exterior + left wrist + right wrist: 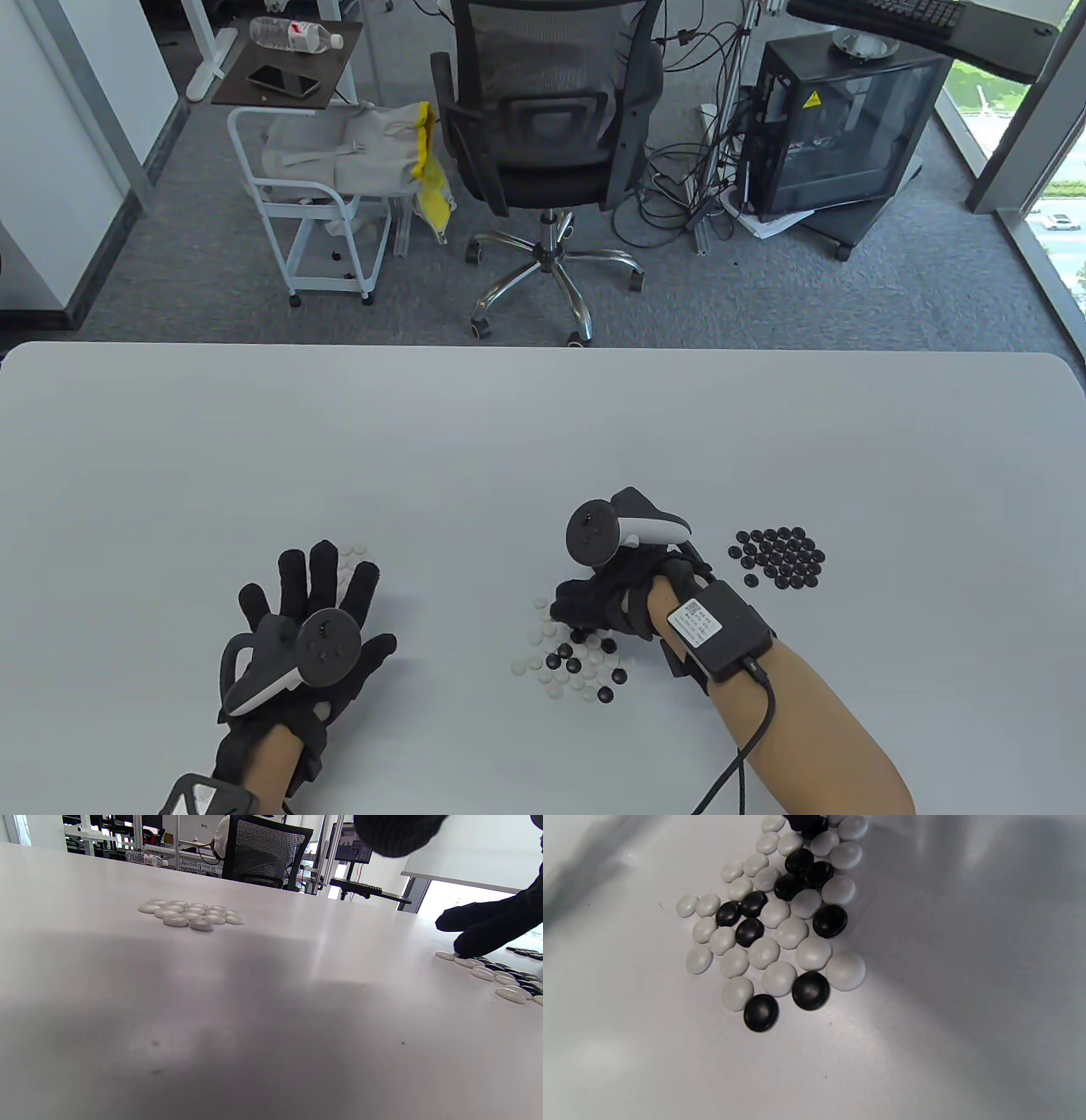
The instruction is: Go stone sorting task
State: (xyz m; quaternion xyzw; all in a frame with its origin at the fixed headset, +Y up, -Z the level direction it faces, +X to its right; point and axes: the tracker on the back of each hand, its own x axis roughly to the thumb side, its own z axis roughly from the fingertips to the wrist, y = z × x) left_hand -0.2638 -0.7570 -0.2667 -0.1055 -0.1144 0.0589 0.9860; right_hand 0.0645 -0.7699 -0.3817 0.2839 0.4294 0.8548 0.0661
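Mid-sort: right hand (615, 594) fingers curled into mixed stone pile (780, 921), grip content cannot tell; left hand (310, 632) released, flat beside white stone group (191, 913); black stone group (779, 556) right; next: lift one stone cleanly

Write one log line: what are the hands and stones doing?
left hand: flat by white pile | right hand: fingers on mixed pile | black pile: apart

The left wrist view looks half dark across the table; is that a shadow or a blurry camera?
Left wrist view: a soft shadow lies on the white table, while the flat white stones stay sharp. Right wrist view: glare on the table, mixed black and white stones in focus.
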